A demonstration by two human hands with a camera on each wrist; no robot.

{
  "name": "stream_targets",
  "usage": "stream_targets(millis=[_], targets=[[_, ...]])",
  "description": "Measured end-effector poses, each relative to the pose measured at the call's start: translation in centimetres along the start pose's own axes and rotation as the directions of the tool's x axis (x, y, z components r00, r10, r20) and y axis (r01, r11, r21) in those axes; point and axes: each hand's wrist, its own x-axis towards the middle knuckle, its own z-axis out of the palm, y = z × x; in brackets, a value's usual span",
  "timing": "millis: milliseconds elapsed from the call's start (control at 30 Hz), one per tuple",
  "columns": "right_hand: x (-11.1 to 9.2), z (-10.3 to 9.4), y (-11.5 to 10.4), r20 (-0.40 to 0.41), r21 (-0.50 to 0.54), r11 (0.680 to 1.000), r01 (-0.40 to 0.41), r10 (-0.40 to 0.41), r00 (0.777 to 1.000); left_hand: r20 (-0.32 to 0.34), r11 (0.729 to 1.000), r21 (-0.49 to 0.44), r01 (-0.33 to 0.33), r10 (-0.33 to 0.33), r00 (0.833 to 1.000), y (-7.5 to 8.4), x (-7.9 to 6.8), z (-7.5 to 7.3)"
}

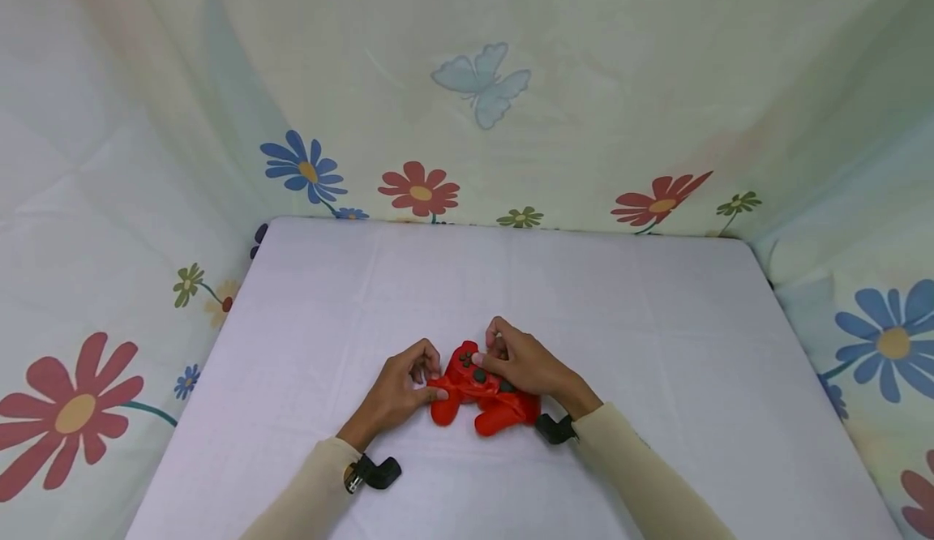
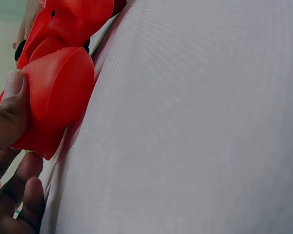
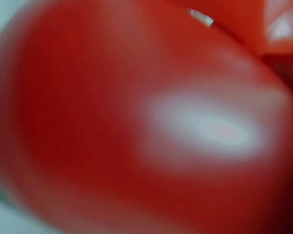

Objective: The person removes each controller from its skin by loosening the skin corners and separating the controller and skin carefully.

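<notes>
In the head view a red game controller (image 1: pixel 460 368) with dark buttons lies near the table's front, partly wrapped in a loose red silicone cover (image 1: pixel 477 390). My left hand (image 1: pixel 397 382) pinches the cover's left end between thumb and fingers. In the left wrist view, the thumb presses on the smooth, bulging cover (image 2: pixel 63 92) while the other fingers curl below it. My right hand (image 1: pixel 533 366) grips the controller from its far right side, thumb on its face near the directional buttons. A blurred red surface (image 3: pixel 88 122) fills most of the right wrist view, hiding the right fingers there.
A white cloth covers the table (image 1: pixel 365 280). A flowered curtain (image 1: pixel 584 102) hangs behind it and along both sides. Black wrist cameras sit on the left wrist (image 1: pixel 381 473) and the right wrist (image 1: pixel 556 429), the latter close to the cover.
</notes>
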Motion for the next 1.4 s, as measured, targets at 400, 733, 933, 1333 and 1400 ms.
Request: stream_targets(millis=[400,733,933,1333,1400], targets=[[0.5,-1.0,0.4,-0.099,0.113,0.993,-0.034,0.045,0.994,0.019,0.999,-0.036,0.015,-0.014,1.000,0.2,-0.1,-0.1],[0.9,-1.4,0.5,-0.104,0.155,0.984,-0.085,0.102,0.989,0.029,0.999,-0.031,0.007,-0.006,1.000,0.1,0.0,-0.3],[0.5,-1.6,0.8,-0.096,0.250,0.966,-0.064,0.091,0.991,-0.025,0.983,-0.184,0.014,-0.019,1.000,-0.1,0.6,0.1],[0.3,-0.9,1.0,-0.089,0.336,0.942,-0.021,0.054,0.995,-0.016,0.933,-0.359,-0.002,-0.004,1.000,0.1,1.4,0.2],[0.3,-1.0,0.9,-0.092,0.337,0.941,-0.022,0.056,0.994,-0.023,0.927,-0.374,-0.009,0.000,1.000,0.1,1.3,0.3]])
